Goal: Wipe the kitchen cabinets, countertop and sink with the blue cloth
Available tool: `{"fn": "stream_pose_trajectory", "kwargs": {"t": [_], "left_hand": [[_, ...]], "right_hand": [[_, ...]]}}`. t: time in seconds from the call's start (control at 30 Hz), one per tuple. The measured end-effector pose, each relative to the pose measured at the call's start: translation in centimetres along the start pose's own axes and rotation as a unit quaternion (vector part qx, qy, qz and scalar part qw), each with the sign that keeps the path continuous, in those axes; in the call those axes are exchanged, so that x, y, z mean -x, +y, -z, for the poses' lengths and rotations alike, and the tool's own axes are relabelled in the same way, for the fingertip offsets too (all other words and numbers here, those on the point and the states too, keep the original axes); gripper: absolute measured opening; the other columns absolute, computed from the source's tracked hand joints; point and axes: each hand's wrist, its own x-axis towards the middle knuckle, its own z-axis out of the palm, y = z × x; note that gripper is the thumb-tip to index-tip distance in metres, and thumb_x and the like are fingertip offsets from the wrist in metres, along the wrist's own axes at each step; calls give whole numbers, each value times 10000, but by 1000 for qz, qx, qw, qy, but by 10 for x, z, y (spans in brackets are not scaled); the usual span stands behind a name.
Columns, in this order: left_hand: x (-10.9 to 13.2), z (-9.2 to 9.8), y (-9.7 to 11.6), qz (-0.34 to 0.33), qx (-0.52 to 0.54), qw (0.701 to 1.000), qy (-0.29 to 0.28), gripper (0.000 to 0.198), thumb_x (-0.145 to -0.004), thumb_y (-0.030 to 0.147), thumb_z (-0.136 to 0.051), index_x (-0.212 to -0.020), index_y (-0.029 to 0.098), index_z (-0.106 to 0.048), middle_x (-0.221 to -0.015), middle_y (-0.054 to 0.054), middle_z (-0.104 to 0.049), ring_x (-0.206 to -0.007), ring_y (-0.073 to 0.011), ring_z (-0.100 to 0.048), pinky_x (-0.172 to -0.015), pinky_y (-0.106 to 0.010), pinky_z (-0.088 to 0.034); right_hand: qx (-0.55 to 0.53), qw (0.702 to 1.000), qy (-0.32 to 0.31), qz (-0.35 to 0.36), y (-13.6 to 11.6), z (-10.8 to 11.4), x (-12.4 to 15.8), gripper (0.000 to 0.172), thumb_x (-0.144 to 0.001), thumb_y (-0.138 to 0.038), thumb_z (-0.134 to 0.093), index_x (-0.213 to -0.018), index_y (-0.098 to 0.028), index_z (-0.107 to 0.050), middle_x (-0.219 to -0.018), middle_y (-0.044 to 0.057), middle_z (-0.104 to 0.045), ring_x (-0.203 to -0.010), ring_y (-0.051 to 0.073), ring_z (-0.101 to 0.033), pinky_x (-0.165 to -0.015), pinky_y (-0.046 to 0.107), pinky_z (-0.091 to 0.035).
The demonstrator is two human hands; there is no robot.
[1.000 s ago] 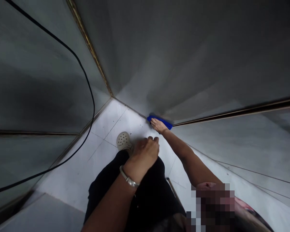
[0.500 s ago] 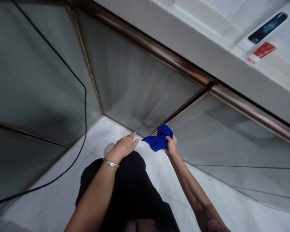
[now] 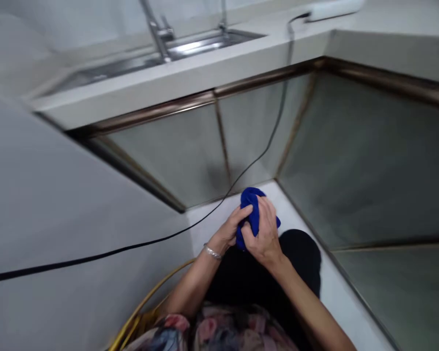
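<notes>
A bunched blue cloth [image 3: 251, 208] sits between both of my hands, held above my dark-trousered legs. My right hand [image 3: 265, 235] wraps its fingers over the cloth from the right. My left hand [image 3: 231, 230], with a silver bracelet at the wrist, grips the cloth from the left with fingers curled. Both hands are closed on it, in front of the grey cabinet doors [image 3: 362, 161] below the counter.
A white counter [image 3: 190, 73] with a steel sink [image 3: 149, 57] and tap [image 3: 155, 27] runs across the top. A black cable [image 3: 219, 200] hangs from the counter down to the left. A yellow hose [image 3: 146, 302] lies by my left side. White floor tiles [image 3: 346, 302] lie at the lower right.
My right hand lifted the blue cloth off the base of the cabinet and brought it to my left hand, which now grips it too. My view swung up towards the counter and sink.
</notes>
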Motion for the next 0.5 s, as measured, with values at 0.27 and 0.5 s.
{"fn": "stream_pose_trajectory", "kwargs": {"t": [0.27,0.5], "left_hand": [[85,88,36,124,-245,961,42,707,-725,535,-870,-1276,157,-640,-1110,-83,-733,-958,-210,-687,-909,-323,-549],[69,126,27,258,-523,812,-5,571,-839,524,-708,-1278,165,-647,-1213,-67,-726,-1109,-255,-675,-988,-331,-547]], "right_hand": [[-88,987,-136,14,32,4,10,251,-985,-351,-600,-1182,-238,-705,-1276,118,-725,-1179,275,-692,-1040,485,-568],[-206,969,-34,-130,69,8,20,201,-995,-343,-594,-972,-234,-761,-1018,52,-799,-992,203,-746,-901,354,-604]]}}
